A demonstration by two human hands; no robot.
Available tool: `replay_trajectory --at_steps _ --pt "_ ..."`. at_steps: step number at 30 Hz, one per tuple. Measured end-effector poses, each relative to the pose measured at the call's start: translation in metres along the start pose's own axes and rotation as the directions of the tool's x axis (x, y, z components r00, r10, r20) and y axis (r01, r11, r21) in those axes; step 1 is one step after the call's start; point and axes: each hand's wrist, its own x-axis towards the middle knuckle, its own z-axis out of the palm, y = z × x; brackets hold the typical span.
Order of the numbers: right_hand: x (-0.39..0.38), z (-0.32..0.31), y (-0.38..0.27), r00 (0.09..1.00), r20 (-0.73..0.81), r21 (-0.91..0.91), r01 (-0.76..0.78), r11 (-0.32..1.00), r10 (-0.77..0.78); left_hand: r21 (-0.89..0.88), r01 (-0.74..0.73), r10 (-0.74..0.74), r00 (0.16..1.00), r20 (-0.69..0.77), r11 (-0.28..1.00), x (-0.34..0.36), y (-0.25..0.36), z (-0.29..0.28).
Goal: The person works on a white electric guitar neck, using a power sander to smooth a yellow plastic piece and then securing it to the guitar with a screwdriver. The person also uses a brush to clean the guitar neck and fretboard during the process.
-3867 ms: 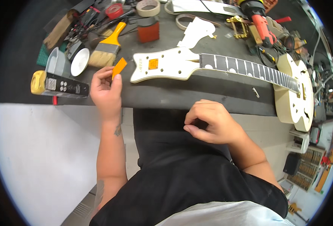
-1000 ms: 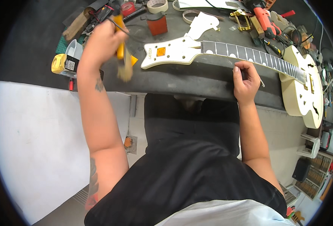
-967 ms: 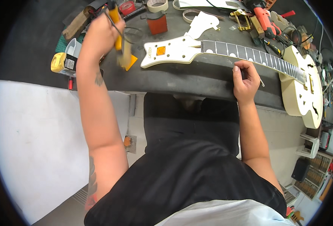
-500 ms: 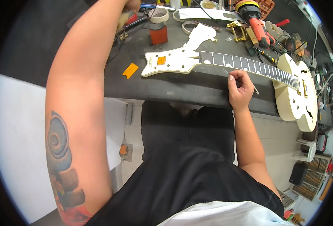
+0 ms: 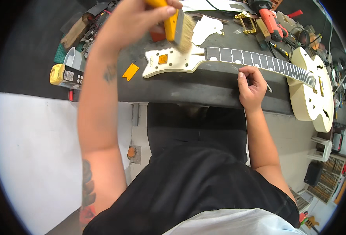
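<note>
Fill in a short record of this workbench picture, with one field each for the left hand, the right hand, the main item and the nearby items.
Left hand: left hand raised, gripping a yellow-handled paintbrush with pale bristles, its bristles down over the headstock
Right hand: right hand resting on the dark bench edge, fingers curled beside the neck
Main item: cream hollow-body electric guitar with dark fretboard, lying flat, headstock to the person's left
Nearby items: small orange flat tag; yellow and black boxy handheld device; orange power drill
</note>
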Motion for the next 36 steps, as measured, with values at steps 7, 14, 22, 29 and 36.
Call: replay_trajectory --at_steps 7,14,22,29,36 --pt "-0.002 -0.001 0.000 1.000 0.017 -0.017 -0.006 1.000 0.006 0.427 0.364 -0.308 0.931 -0.197 0.828 -0.037 -0.011 -0.012" --pt "-0.001 -0.001 0.001 0.999 -0.020 0.005 -0.040 0.999 0.040 0.304 0.122 -0.148 0.987 0.063 0.945 -0.015 0.028 0.048" --pt "0.001 0.001 -0.002 1.000 -0.024 -0.019 -0.004 1.000 0.004 0.256 0.099 -0.122 0.989 0.078 0.962 -0.004 0.032 0.055" --pt "-0.002 -0.002 0.000 0.999 -0.023 0.016 -0.043 0.999 0.044 0.113 0.129 -0.132 0.991 0.015 0.985 -0.010 0.024 0.041" --pt "-0.002 -0.003 0.000 0.998 -0.016 0.025 -0.055 0.998 0.056 0.643 0.378 -0.460 0.887 -0.045 0.666 -0.020 0.020 -0.003"
